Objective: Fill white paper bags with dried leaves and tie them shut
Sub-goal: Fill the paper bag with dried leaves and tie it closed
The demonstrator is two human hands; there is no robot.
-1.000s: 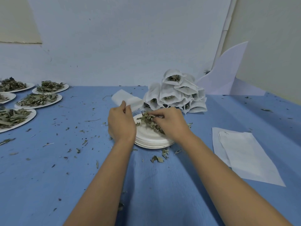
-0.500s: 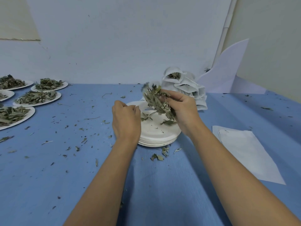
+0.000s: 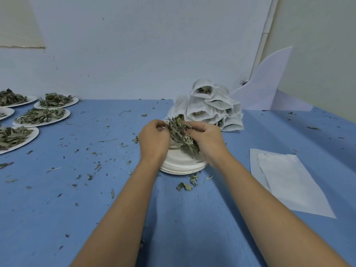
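1. Clump of dried leaves (image 3: 182, 134): held in the air between both hands, above the far half of a stack of white paper plates (image 3: 181, 166). Its long axis slants from upper left to lower right. The upper tip points up and away toward the pile of filled bags. The lower end hangs down toward the plates, just beside the right palm.
2. Right hand (image 3: 207, 140): fingers curled round the clump from the right, thumb and fingertips closed on its middle.
3. Left hand (image 3: 154, 137): back toward the camera, fingers bent inward, tips meeting the clump's upper left edge. Whether they pinch leaves, a bag or nothing cannot be told, since the hand hides it.
4. Pile of filled white paper bags (image 3: 212, 106): heaped behind the plates, mouths open toward the camera, with leaves showing inside several.
5. Flat empty bag (image 3: 285, 178): lies on a white sheet (image 3: 316, 207) to the right, well apart from the hands, its long axis running from far left to near right.
6. Plates of leaves (image 3: 42, 116): several at the far left, each heaped with leaves.
7. Blue table (image 3: 77, 199): bears everything listed and is strewn with leaf scraps (image 3: 185, 186), thickest just in front of the plate stack.
8. White board (image 3: 264, 87): leans in the corner behind the bag pile.
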